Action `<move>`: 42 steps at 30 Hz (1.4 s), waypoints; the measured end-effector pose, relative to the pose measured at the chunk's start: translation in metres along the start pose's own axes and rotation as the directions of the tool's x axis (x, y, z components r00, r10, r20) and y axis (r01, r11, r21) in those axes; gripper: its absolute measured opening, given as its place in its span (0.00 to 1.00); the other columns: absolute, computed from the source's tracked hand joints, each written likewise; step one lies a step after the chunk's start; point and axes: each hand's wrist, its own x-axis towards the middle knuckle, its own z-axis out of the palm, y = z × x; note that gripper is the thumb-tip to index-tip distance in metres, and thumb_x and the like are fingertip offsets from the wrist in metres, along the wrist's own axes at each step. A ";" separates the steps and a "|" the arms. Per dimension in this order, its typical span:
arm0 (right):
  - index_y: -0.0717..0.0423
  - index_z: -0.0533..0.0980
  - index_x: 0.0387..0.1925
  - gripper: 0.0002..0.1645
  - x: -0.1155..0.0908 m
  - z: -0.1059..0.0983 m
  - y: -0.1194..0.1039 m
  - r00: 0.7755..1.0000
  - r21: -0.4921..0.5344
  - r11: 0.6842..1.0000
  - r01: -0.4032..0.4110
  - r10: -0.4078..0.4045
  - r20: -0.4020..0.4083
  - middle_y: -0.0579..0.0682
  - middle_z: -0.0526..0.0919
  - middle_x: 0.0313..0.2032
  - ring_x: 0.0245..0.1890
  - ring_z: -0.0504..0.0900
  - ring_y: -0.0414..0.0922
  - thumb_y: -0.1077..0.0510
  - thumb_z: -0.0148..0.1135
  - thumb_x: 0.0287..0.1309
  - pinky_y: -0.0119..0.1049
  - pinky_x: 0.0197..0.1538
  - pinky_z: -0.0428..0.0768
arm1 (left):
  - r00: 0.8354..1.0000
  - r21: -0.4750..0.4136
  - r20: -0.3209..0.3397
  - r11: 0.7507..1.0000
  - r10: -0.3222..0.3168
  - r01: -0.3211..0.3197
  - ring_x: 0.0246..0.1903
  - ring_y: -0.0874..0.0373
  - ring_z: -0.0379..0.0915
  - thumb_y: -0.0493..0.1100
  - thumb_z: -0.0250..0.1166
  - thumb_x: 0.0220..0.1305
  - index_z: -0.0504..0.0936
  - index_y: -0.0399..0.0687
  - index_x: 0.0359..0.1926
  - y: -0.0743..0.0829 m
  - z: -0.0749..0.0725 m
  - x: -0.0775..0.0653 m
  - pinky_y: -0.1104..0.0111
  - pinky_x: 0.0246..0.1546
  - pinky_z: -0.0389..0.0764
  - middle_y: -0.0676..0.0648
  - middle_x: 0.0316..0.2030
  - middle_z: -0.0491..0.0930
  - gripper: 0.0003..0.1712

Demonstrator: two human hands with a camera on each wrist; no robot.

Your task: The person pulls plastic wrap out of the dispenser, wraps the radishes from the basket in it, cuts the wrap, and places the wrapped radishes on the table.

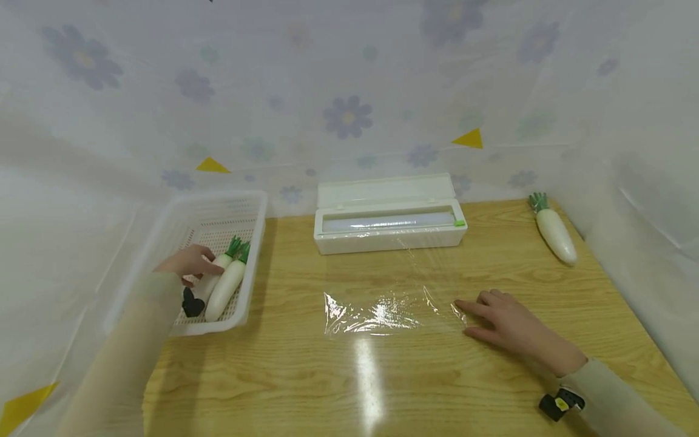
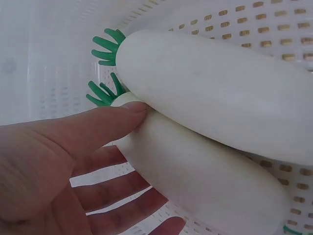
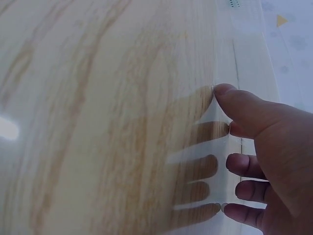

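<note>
While the left hand (image 1: pixel 188 262) is inside a white perforated plastic basket (image 1: pixel 207 327) at the left of the wood-grained worktop (image 1: pixel 295 370), its grip holds a plump white radish with a green leafy top (image 2: pixel 195 171), thumb laid over it near the leaves and fingers along its outer side; this radish lies in the basket against a second white, green-topped radish (image 1: pixel 226 291); the right hand (image 1: pixel 508 321) is low over the worktop, its grip loose and fairly wide, fingertips at the right edge of a sheet of clear, glossy plastic film (image 1: pixel 377 315). The film lies in front of a long white box (image 1: pixel 388 241), whose lid (image 1: pixel 384 191) stands raised at the back and whose trough shows a pale roll (image 1: pixel 393 222); a small bright green piece (image 1: pixel 459 223) sits at the box's right end; a third white, green-topped radish (image 1: pixel 556 235) lies near the far right corner.
</note>
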 end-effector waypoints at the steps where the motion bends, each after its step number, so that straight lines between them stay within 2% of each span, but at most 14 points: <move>1: 0.51 0.82 0.62 0.33 0.000 0.000 0.000 1.000 -0.001 1.000 0.000 0.000 0.000 0.33 0.70 0.33 0.30 0.59 0.30 0.45 0.77 0.57 0.31 0.34 0.62 | 1.000 0.007 0.005 1.000 -0.004 0.004 0.54 0.34 0.75 0.51 0.69 0.70 0.64 0.25 0.69 0.001 0.000 -0.001 0.52 0.41 0.85 0.28 0.56 0.75 0.41; 6: 0.51 0.82 0.63 0.33 0.000 0.001 0.001 1.000 -0.001 1.000 -0.005 0.005 0.003 0.33 0.70 0.33 0.30 0.59 0.30 0.45 0.77 0.57 0.31 0.34 0.62 | 1.000 0.051 0.002 0.999 0.014 -0.014 0.53 0.33 0.76 0.52 0.66 0.71 0.63 0.23 0.69 0.001 0.000 0.001 0.51 0.39 0.86 0.26 0.57 0.75 0.42; 11: 0.50 0.82 0.62 0.33 -0.001 0.000 0.000 1.000 -0.003 1.000 -0.007 0.007 0.002 0.33 0.70 0.33 0.30 0.58 0.30 0.44 0.77 0.58 0.31 0.34 0.62 | 0.997 0.039 -0.064 0.999 0.039 -0.036 0.51 0.34 0.73 0.50 0.63 0.73 0.61 0.24 0.68 -0.007 0.002 0.011 0.52 0.36 0.87 0.27 0.53 0.72 0.38; 14: 0.51 0.82 0.62 0.33 -0.001 -0.001 -0.001 1.000 -0.009 1.000 -0.001 0.001 0.001 0.33 0.70 0.33 0.30 0.59 0.30 0.44 0.77 0.58 0.31 0.34 0.62 | 0.996 0.059 -0.076 0.998 0.040 -0.035 0.52 0.31 0.74 0.49 0.65 0.72 0.60 0.24 0.68 -0.010 0.003 0.014 0.52 0.34 0.87 0.25 0.55 0.72 0.40; 20: 0.51 0.82 0.62 0.32 0.001 0.000 -0.002 1.000 -0.015 1.000 -0.004 0.004 0.001 0.33 0.69 0.32 0.30 0.59 0.30 0.45 0.77 0.58 0.31 0.34 0.63 | 0.997 0.087 -0.066 0.996 0.034 -0.029 0.55 0.28 0.73 0.51 0.67 0.69 0.57 0.22 0.71 -0.011 0.005 0.010 0.51 0.34 0.86 0.22 0.61 0.69 0.46; 25: 0.50 0.82 0.63 0.33 0.002 0.001 -0.002 1.000 -0.011 1.000 -0.015 0.015 0.009 0.33 0.70 0.33 0.30 0.60 0.31 0.44 0.77 0.58 0.32 0.34 0.64 | 0.988 0.063 -0.147 0.998 0.035 -0.026 0.56 0.25 0.72 0.50 0.65 0.70 0.53 0.20 0.72 -0.013 0.000 0.008 0.52 0.32 0.88 0.18 0.63 0.64 0.47; 29: 0.50 0.82 0.63 0.33 0.002 0.001 -0.003 1.000 -0.007 1.000 -0.015 0.015 0.007 0.33 0.70 0.32 0.30 0.60 0.31 0.44 0.77 0.58 0.32 0.34 0.64 | 0.975 0.036 -0.217 0.998 0.054 -0.047 0.57 0.23 0.71 0.50 0.62 0.72 0.52 0.20 0.73 -0.012 -0.007 0.006 0.52 0.32 0.89 0.16 0.62 0.64 0.46; 32: 0.51 0.82 0.63 0.33 0.003 0.000 -0.002 1.000 -0.006 1.000 -0.004 0.004 0.000 0.33 0.70 0.33 0.30 0.60 0.31 0.44 0.76 0.58 0.32 0.34 0.63 | 0.961 0.020 -0.267 0.997 0.071 -0.069 0.57 0.24 0.72 0.50 0.62 0.73 0.52 0.20 0.73 -0.005 -0.011 0.000 0.51 0.35 0.89 0.17 0.62 0.66 0.46; 42: 0.51 0.82 0.63 0.33 0.003 0.000 -0.001 1.000 0.000 1.000 0.016 -0.016 -0.007 0.35 0.71 0.33 0.31 0.62 0.32 0.45 0.77 0.58 0.33 0.34 0.65 | 0.882 -0.053 -0.454 0.984 0.126 -0.167 0.55 0.24 0.74 0.52 0.62 0.75 0.51 0.27 0.77 0.036 -0.010 -0.037 0.43 0.44 0.86 0.18 0.63 0.66 0.46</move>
